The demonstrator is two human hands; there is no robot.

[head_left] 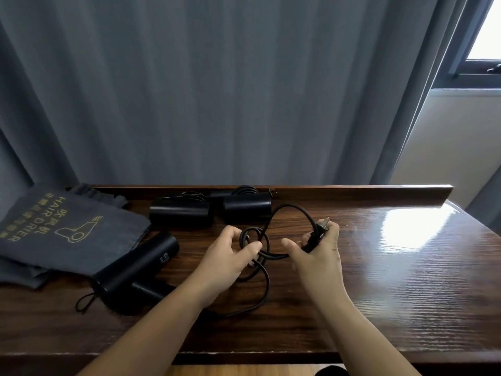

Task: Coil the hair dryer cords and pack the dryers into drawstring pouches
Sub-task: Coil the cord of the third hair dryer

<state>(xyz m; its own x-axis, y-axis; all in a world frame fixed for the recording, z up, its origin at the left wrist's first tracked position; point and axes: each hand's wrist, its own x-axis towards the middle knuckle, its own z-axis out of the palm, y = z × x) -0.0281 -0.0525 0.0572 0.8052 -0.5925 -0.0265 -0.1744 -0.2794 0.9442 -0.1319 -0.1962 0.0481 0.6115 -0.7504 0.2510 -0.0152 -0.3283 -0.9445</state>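
Observation:
A black hair dryer (135,264) lies on its side on the dark wooden table (379,280), left of my hands. Its black cord (291,208) runs from under my left forearm into loose loops between my hands. My left hand (225,259) pinches the gathered loops. My right hand (317,251) grips the plug (321,229) end, prongs pointing up and right. Two more black dryers (180,214) (246,206) lie near the table's back rail with their cords bundled behind them. Grey drawstring pouches (67,229) with gold "HAIR DRIER" print lie stacked at the far left.
A grey curtain (217,90) hangs right behind the table's raised back rail (352,189). A window (485,31) shows at the upper right. The table's right half carries a bright glare. The near edge runs just below my forearms.

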